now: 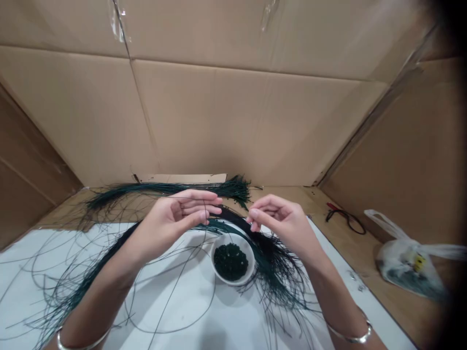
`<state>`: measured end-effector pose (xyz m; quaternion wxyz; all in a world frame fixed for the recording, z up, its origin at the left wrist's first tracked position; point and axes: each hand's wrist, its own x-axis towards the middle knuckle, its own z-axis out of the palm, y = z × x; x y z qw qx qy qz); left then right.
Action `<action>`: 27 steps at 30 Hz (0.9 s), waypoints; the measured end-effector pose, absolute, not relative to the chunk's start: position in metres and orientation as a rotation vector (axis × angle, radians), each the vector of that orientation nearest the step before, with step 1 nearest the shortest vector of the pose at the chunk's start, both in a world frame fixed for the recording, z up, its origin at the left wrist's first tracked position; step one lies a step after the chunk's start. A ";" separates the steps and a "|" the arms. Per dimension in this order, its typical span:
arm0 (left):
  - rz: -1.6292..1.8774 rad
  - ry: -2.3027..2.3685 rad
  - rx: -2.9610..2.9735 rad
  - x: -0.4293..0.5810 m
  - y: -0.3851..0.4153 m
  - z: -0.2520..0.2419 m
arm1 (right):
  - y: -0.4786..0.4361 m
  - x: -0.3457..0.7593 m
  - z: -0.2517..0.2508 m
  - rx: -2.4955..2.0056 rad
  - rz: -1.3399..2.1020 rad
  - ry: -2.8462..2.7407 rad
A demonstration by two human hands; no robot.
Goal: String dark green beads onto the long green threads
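Observation:
My left hand [182, 214] is raised over the white surface with its fingers nearly straight and the thumb pressed toward them. A thin dark strand [205, 201] runs by its fingertips and seems pinched there. Facing it, my right hand [275, 214] has thumb and index finger closed together; whatever lies between them is too small to make out. Just below and between the hands stands a white bowl [215, 273] filled with small dark green beads [230, 262]. Bundles of dark green strands [273, 277] lie behind and beside the bowl, partly hidden by my hands.
Another strand bundle [175, 188] lies along the back cardboard wall [237, 121]. Loose strands curl across the white surface [182, 311] at left. On the right are a tied plastic bag [408, 267] and a dark cord with a red part [346, 218]. Cardboard walls enclose the sides.

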<state>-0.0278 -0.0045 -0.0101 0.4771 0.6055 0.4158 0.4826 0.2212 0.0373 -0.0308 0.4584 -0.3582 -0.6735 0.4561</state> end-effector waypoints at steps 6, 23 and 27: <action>1.057 1.163 1.671 -0.014 -0.004 -0.021 | 0.002 0.207 -0.027 -0.725 0.682 -1.962; 0.264 1.150 2.072 -0.001 -0.015 -0.036 | 0.019 0.204 -0.032 -0.950 1.788 -1.813; 0.153 1.124 2.176 -0.001 -0.016 -0.039 | 0.022 0.200 -0.038 -0.916 1.875 -1.799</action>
